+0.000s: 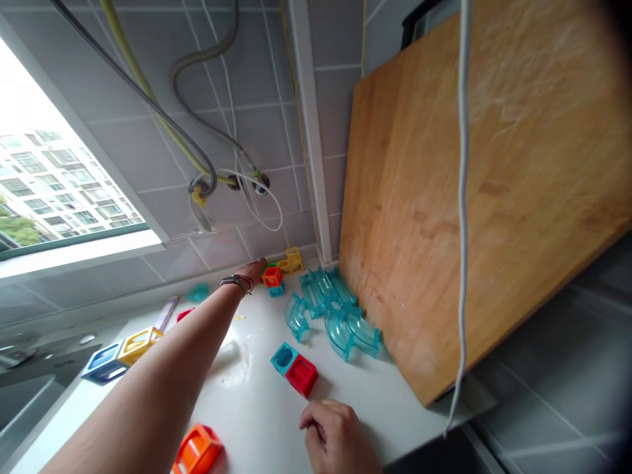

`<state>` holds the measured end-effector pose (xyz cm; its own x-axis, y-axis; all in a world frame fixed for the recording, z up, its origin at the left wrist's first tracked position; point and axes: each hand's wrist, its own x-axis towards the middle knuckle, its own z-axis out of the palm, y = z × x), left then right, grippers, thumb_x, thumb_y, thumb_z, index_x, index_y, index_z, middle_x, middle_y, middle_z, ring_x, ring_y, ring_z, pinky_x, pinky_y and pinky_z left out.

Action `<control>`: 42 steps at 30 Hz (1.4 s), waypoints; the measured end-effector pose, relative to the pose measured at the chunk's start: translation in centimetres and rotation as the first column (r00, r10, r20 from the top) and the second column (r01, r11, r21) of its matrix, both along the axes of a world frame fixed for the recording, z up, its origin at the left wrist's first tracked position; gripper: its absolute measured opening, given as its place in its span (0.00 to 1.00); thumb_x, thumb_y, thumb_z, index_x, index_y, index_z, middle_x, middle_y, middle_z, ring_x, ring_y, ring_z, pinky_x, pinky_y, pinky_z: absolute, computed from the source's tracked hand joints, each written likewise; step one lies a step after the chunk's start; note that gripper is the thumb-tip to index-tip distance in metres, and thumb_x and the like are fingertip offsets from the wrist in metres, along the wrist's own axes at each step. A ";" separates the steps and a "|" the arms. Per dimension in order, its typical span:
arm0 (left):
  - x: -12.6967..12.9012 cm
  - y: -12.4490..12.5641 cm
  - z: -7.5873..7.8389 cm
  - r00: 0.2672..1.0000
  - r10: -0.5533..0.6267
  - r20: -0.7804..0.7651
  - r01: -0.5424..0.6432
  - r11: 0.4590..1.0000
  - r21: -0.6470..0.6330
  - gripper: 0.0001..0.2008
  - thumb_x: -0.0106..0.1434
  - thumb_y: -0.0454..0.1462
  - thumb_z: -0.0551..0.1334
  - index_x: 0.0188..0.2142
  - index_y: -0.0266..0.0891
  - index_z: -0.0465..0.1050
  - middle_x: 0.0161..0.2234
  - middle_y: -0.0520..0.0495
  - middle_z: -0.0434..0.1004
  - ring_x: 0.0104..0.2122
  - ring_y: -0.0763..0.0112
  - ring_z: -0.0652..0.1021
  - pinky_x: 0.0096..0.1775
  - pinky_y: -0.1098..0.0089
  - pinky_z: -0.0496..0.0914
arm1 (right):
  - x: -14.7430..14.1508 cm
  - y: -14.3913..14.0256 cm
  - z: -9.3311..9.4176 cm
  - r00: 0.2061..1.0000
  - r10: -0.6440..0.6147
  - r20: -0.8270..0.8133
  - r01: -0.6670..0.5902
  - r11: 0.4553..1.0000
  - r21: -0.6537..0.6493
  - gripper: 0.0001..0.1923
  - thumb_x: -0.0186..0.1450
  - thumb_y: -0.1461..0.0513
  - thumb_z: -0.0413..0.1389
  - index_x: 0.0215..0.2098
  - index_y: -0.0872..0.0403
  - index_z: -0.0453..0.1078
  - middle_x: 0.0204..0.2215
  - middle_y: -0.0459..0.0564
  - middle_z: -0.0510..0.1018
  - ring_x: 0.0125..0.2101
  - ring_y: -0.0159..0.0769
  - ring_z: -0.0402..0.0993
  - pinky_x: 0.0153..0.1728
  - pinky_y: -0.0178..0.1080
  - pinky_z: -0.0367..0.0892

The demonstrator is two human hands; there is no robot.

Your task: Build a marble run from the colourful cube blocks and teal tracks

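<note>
Because the orange block [272, 277] sat close among others, left of the board [459, 217], a light grip with a straight lift probably suited it, sparing the yellow blocks [295, 264] a knock. The left hand [253, 270] reached to its side at full stretch; with fingers hidden, whether they pinched anything could not be told. The right hand [340, 434], left of the board's bottom corner, made a loose fist near the red block [303, 376].

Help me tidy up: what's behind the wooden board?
Part of a black-edged object shows above the board, with grey tiles beyond; the board hides the rest.
</note>
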<state>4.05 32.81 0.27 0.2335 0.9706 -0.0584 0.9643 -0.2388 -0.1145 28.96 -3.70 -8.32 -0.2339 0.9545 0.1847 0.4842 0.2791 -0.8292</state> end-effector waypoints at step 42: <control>2.1 0.1 0.8 0.917 0.233 -0.323 -0.242 0.970 0.015 0.26 0.59 0.44 0.67 0.54 0.35 0.78 0.50 0.25 0.79 0.49 0.38 0.79 0.44 0.43 0.74 | 1.2 -0.5 0.4 0.987 -0.062 -0.151 0.093 0.974 0.206 0.12 0.62 0.71 0.49 0.34 0.54 0.73 0.24 0.45 0.76 0.23 0.30 0.72 0.28 0.30 0.63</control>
